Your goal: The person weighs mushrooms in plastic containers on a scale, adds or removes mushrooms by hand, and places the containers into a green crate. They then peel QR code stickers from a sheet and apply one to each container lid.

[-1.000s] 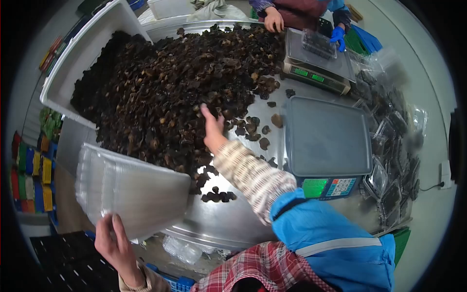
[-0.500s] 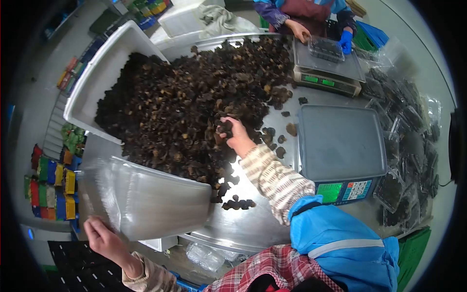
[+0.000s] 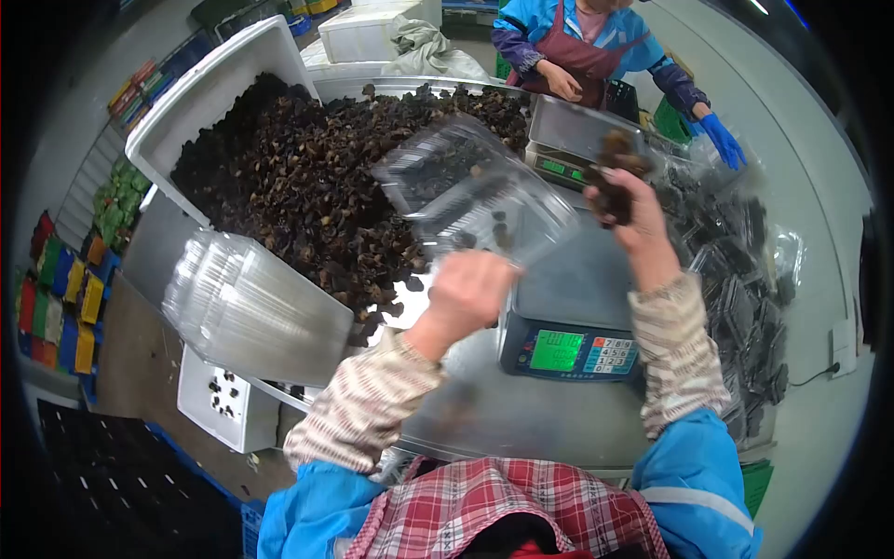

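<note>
My left hand point(image 3: 468, 293) is closed on the near edge of an open clear plastic clamshell box point(image 3: 535, 210). The box hangs tilted in the air between the mushroom heap and the nearer scale. My right hand point(image 3: 635, 222) is raised above the far right of that scale, its fingers wrapped round a clump of dark brown wood ear mushrooms point(image 3: 610, 191). A large heap of the same mushrooms point(image 3: 289, 168) spreads over the metal table and into a tipped white foam box point(image 3: 154, 144). The nearer digital scale point(image 3: 573, 349) has a grey platform and a lit green display.
A stack of clear plastic boxes point(image 3: 265, 307) lies at the table's left edge. Filled clear packs point(image 3: 731, 270) pile up on the right. Across the table a co-worker with a blue glove point(image 3: 722, 140) stands behind a second scale point(image 3: 549, 166). A white foam box point(image 3: 251, 415) sits below.
My left hand has come from the stack to the middle with a clear box. My right hand has lifted mushrooms from the heap and moved right. The co-worker's gloved hand has moved outward.
</note>
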Motion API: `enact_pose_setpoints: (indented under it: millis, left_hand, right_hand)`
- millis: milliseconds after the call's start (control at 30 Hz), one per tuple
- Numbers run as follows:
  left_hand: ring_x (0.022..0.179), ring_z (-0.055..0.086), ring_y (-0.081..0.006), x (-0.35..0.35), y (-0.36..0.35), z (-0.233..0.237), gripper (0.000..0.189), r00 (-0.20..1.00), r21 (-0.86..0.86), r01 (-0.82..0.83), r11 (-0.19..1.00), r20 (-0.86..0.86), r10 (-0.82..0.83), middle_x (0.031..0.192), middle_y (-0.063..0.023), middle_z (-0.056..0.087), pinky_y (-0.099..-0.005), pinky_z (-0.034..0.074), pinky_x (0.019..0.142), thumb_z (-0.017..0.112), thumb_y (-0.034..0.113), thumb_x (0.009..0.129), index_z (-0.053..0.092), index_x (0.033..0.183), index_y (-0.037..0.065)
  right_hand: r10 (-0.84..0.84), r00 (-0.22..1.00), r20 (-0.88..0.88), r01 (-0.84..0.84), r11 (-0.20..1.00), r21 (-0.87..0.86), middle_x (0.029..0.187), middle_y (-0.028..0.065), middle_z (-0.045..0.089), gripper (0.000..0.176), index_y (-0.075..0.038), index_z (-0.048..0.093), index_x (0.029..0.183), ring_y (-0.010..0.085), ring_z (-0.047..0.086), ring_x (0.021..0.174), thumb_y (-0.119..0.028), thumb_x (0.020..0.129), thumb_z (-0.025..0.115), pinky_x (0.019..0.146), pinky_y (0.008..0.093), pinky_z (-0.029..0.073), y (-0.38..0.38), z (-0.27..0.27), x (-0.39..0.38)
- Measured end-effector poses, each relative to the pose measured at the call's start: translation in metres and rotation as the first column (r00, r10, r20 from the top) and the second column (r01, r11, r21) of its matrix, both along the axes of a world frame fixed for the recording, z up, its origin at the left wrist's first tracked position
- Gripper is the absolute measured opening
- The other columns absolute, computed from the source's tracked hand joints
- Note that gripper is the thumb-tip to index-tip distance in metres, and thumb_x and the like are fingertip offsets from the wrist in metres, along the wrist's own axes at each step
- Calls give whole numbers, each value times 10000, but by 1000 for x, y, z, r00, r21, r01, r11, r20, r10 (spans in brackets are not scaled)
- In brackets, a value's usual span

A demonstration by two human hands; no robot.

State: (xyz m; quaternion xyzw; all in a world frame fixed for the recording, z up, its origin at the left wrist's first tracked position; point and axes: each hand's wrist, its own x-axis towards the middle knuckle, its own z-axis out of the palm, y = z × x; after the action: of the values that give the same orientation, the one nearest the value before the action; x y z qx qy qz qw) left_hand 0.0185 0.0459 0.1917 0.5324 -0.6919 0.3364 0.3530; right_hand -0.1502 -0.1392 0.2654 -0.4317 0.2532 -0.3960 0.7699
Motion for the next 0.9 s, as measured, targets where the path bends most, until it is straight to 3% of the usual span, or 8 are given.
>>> enact_pose_setpoints:
  millis: [167, 267, 367, 400, 533, 767, 833, 900]
  left_hand:
    - [689, 531, -193, -71, -27, -66, 190, 936, 334, 275, 902, 121, -330, 742, -42, 523, -309, 406, 628, 657, 229, 744, 544, 778, 79]
    - [802, 572, -222, -77, -21, -70, 308, 911, 177, 412, 894, -116, -396, 861, -77, 580, -320, 440, 704, 711, 265, 657, 579, 842, 57]
    - [882, 586, -272, -34, -6, -81, 528, 954, 219, 169, 961, -281, -103, 1029, -127, 595, -372, 462, 759, 761, 238, 597, 577, 1047, 33]
    - [931, 574, -301, -12, -4, -110, 560, 855, 377, 48, 925, -495, 157, 1072, -141, 583, -390, 446, 801, 738, 208, 637, 544, 1133, 34]
    - [1130, 446, -365, 63, -4, -153, 708, 603, 662, -583, 471, -36, 797, 1293, -185, 429, -457, 385, 912, 673, 426, 733, 419, 1280, 54]
    - [789, 615, -380, 73, -3, -193, 396, 740, 881, -246, 404, -98, 665, 1012, -223, 597, -436, 488, 627, 602, 319, 819, 550, 1106, 50]
    - [638, 609, -386, 80, -1, -181, 257, 699, 772, -207, 601, -313, 643, 780, -219, 615, -456, 474, 596, 576, 236, 824, 576, 941, 7]
    - [653, 629, -338, 85, -3, -163, 208, 497, 703, -106, 703, -575, 650, 716, -227, 624, -387, 483, 603, 564, 169, 828, 596, 903, -22]
  right_hand:
    - [-164, 916, -365, -27, 885, -465, 812, 38, 596, 287, -62, 573, 896, 112, 576, 631, -36, 651, 719, 498, 239, 456, 6, -38, -65]
    - [-149, 758, -635, -355, 723, -593, 810, 27, 624, 312, -97, 616, 893, 180, 604, 761, -30, 610, 727, 736, 279, 483, 23, -87, -69]
    - [-504, 450, -737, -652, 378, -657, 1092, 94, 569, 530, -234, 591, 1083, 321, 571, 921, -198, 587, 773, 787, 395, 494, 41, -100, -60]
    - [-461, 447, -767, -690, 367, -623, 1147, 89, 530, 620, -260, 549, 1157, 319, 556, 949, -221, 583, 778, 793, 408, 494, 44, -96, -57]
    - [-350, 401, -846, -787, 341, -514, 1293, 126, 430, 824, -326, 435, 1317, 359, 507, 1065, -244, 576, 788, 842, 440, 485, 42, -70, -56]
    - [-453, 579, -678, -600, 327, -731, 1309, 108, 446, 676, -278, 509, 1268, 321, 480, 1141, -211, 638, 746, 872, 433, 475, 41, -41, -80]
    - [-523, 609, -596, -503, 327, -800, 1245, 102, 505, 585, -223, 541, 1238, 262, 528, 1088, -184, 682, 720, 825, 388, 499, 43, -49, -100]
    - [-484, 586, -650, -296, 618, -728, 1133, 100, 564, 530, -146, 556, 1211, 222, 585, 956, -166, 704, 713, 741, 334, 511, 46, -55, -118]
